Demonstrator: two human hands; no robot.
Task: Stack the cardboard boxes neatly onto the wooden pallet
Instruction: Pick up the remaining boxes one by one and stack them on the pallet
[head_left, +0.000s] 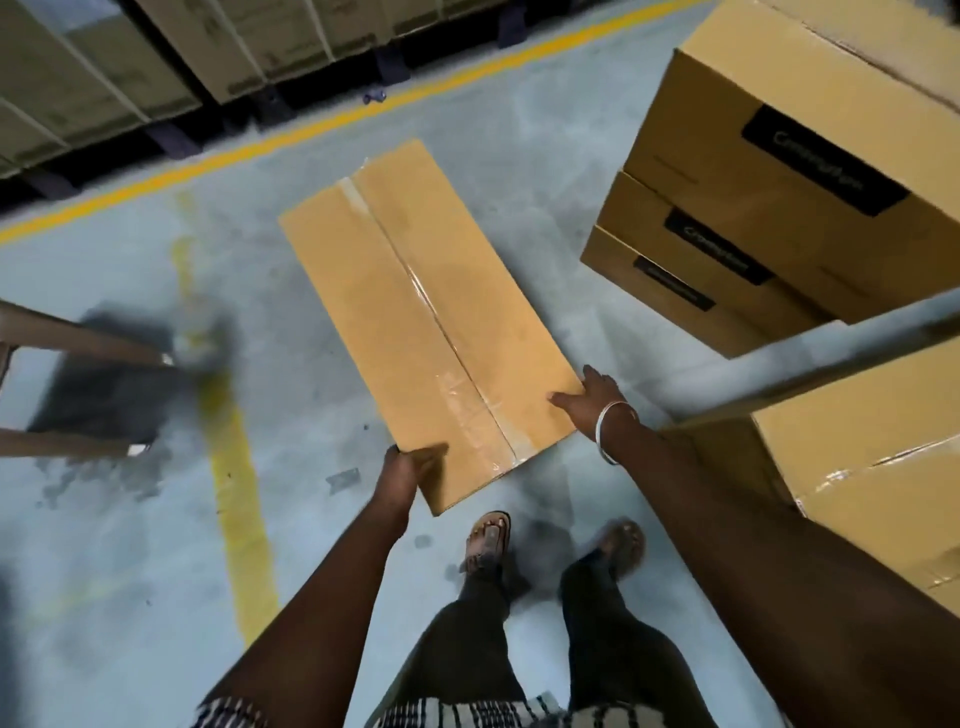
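Note:
A long flat cardboard box (415, 312) with clear tape along its middle seam is held in front of me, above the grey floor. My left hand (408, 470) grips its near left corner, thumb on top. My right hand (589, 397) holds the near right corner, fingers laid along the edge, a metal bangle on the wrist. A stack of three brown boxes (769, 208) with black labels stands at the right. No wooden pallet can be made out for certain.
A grey metal bar (810, 353) crosses the right side above another taped box (872, 467). Brown frame legs (78, 338) jut in at the left. Yellow floor lines (234, 467) run across the floor. Strapped cartons (156, 62) line the back wall. My sandalled feet (488, 540) are below.

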